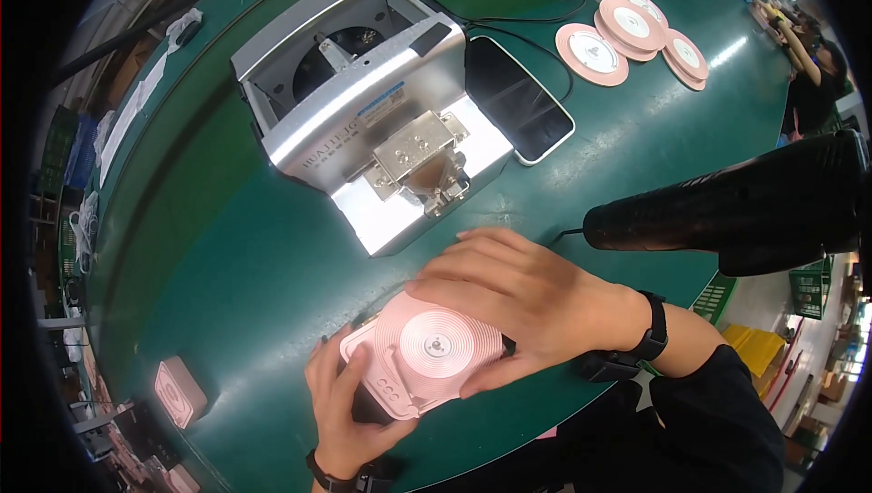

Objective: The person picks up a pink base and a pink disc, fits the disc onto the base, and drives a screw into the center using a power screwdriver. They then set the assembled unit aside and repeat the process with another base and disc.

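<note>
Near the front edge of the workbench, both hands grip a pink casing (385,368) shaped like a small record player. Fine rings cover its round disc, which has a pale centre, and three small round marks sit beside it. My left hand (352,407) clasps the casing's left end, thumb on top. Across its right side curls my right hand (536,302), fingers over the far edge and thumb along the near edge. The casing's underside is hidden. A black electric screwdriver (718,207) extends in from the right, its thin bit close to my right knuckles.
A silver screw feeder (350,121) stands beyond my hands, a phone-like slab with a dark screen (518,98) against its right side. Several pink discs with white centres (592,53) lie at the far right. A small pink box (180,391) rests at left. Another person (808,75) sits farther off.
</note>
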Tool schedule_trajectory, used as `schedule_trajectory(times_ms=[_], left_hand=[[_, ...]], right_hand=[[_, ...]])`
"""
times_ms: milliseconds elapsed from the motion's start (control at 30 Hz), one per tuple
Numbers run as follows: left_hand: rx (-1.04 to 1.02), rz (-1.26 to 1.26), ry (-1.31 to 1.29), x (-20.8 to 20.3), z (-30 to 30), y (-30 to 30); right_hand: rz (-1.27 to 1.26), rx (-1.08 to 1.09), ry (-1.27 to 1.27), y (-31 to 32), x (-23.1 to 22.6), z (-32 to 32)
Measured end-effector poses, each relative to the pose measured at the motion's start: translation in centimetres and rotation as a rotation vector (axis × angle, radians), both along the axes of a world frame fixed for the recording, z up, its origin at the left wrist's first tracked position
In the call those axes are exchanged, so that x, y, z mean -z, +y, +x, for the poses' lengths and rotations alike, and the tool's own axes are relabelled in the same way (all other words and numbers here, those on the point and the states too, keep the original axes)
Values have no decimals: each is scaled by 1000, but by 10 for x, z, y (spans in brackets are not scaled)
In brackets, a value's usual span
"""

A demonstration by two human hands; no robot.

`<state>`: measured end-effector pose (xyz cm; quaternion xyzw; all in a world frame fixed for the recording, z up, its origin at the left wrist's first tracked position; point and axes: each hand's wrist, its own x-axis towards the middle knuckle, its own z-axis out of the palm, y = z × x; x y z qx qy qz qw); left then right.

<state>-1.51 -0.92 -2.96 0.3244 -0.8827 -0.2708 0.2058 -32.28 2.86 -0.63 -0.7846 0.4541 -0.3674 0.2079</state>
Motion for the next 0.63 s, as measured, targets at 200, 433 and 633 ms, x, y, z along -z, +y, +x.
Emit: schedule_trajectory(times_ms=[200, 433, 633], left_hand=[[-3, 4, -21, 1, 2, 0], [3, -3, -9, 4, 3, -1], [14, 6, 0, 2, 3, -1]], right_hand=[[-55, 159, 59, -1, 3, -2], [-1, 210, 17, 3, 11, 1], [183, 222, -60, 4, 10, 4]])
